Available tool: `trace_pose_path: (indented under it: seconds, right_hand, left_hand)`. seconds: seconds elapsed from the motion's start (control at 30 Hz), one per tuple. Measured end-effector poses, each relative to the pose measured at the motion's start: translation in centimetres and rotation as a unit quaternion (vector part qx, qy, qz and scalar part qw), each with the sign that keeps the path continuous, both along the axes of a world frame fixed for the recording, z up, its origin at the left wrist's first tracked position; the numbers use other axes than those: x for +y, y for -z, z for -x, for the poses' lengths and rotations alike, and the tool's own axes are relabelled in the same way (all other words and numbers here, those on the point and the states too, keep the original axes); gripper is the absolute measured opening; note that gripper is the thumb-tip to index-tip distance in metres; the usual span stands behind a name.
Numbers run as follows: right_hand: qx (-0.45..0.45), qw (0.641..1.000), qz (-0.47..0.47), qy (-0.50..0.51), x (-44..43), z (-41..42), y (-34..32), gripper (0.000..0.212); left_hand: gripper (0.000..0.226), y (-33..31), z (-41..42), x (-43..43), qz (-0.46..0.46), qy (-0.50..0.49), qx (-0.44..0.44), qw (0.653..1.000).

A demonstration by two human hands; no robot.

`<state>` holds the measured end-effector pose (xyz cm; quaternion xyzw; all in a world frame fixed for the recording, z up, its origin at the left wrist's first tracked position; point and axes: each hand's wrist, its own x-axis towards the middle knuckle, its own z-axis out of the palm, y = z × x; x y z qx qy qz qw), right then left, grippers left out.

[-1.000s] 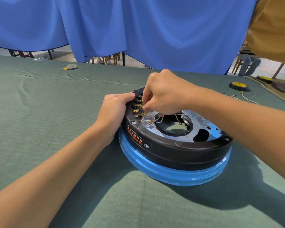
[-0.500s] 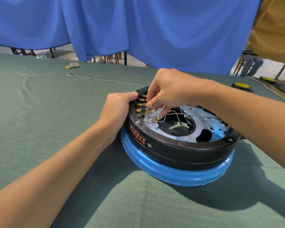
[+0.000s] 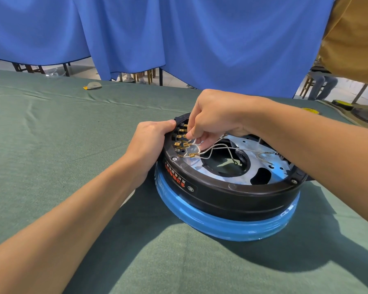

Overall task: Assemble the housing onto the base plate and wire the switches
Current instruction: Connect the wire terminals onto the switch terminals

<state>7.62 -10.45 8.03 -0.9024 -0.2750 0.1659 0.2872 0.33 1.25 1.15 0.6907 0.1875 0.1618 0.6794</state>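
A round black housing (image 3: 232,194) sits upside down on a blue-wrapped pan (image 3: 221,223), with the silver base plate (image 3: 261,151) inside it. Switches with brass terminals (image 3: 180,137) line the housing's inner left wall. My left hand (image 3: 149,141) grips the housing's left rim beside them. My right hand (image 3: 212,119) reaches in from the right and pinches a white wire (image 3: 194,143) at a brass terminal. More white wires (image 3: 225,148) trail across the plate's central hole.
The green cloth table (image 3: 62,134) stretches wide to the left and front. A small grey and yellow object (image 3: 92,85) lies at the far edge. Yellow and black parts (image 3: 344,103) sit far right. Blue curtains hang behind; a person in a tan shirt (image 3: 353,35) stands at right.
My right hand has shifted slightly among the terminals with the wire. My left hand has kept its hold on the rim. The camera has moved a little.
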Motion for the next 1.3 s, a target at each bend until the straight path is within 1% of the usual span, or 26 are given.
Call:
trace_pose_path:
  seconds: [0.1, 0.2, 0.33, 0.4, 0.57, 0.67, 0.77, 0.9, 0.97, 1.03, 1.17, 1.3]
  right_hand:
    - [-0.006, 1.000, 0.007, 0.005, 0.1, 0.2, -0.1, 0.005]
    - [-0.032, 0.999, 0.006, 0.017, 0.3, 0.6, -0.1, 0.007]
    - [-0.056, 0.997, -0.018, 0.054, 0.3, 1.4, 0.4, 0.005]
    - [-0.053, 0.995, -0.033, 0.076, 0.3, 1.6, 0.7, 0.005]
    - [-0.018, 0.991, -0.067, 0.114, 0.3, 2.0, 0.9, 0.005]
    - [-0.015, 0.989, -0.078, 0.125, 0.4, 2.2, 1.1, 0.004]
    - [-0.046, 0.992, -0.061, 0.099, 0.2, 2.0, 1.4, 0.007]
    - [-0.106, 0.994, -0.035, 0.007, -1.2, 2.2, 1.4, 0.004]
    - [-0.133, 0.990, -0.029, -0.038, -1.9, 2.5, 1.3, 0.002]
    - [-0.169, 0.983, -0.016, -0.066, -2.2, 2.8, 1.6, 0.005]
    - [-0.218, 0.973, -0.010, -0.076, -2.0, 3.0, 2.2, 0.004]
    - [-0.236, 0.969, -0.005, -0.079, -1.9, 2.8, 2.0, 0.007]
  left_hand:
    - [0.033, 0.1, -0.1, 0.1, -0.006, -0.005, 0.006, 1.000]
    - [0.030, 0.1, -0.1, 0.2, -0.022, -0.005, 0.014, 1.000]
    - [0.028, 0.0, -0.2, 0.1, -0.021, -0.006, 0.016, 1.000]
    - [0.024, 0.0, -0.2, 0.0, -0.023, -0.007, 0.015, 1.000]
    - [0.027, 0.1, -0.1, -0.1, -0.020, -0.015, 0.015, 1.000]
    - [0.027, 0.0, 0.0, -0.2, -0.018, -0.018, 0.015, 1.000]
    - [0.026, 0.0, 0.0, -0.2, -0.006, -0.013, 0.011, 1.000]
    - [0.029, 0.0, 0.2, -0.1, -0.007, -0.007, 0.010, 1.000]
    - [0.028, 0.0, 0.2, -0.1, -0.009, -0.006, 0.006, 1.000]
    - [0.028, 0.0, 0.2, -0.1, -0.011, -0.005, 0.004, 1.000]
    - [0.026, 0.1, 0.2, -0.2, -0.017, -0.009, 0.002, 1.000]
    - [0.026, 0.1, 0.3, -0.1, -0.005, -0.001, 0.002, 1.000]
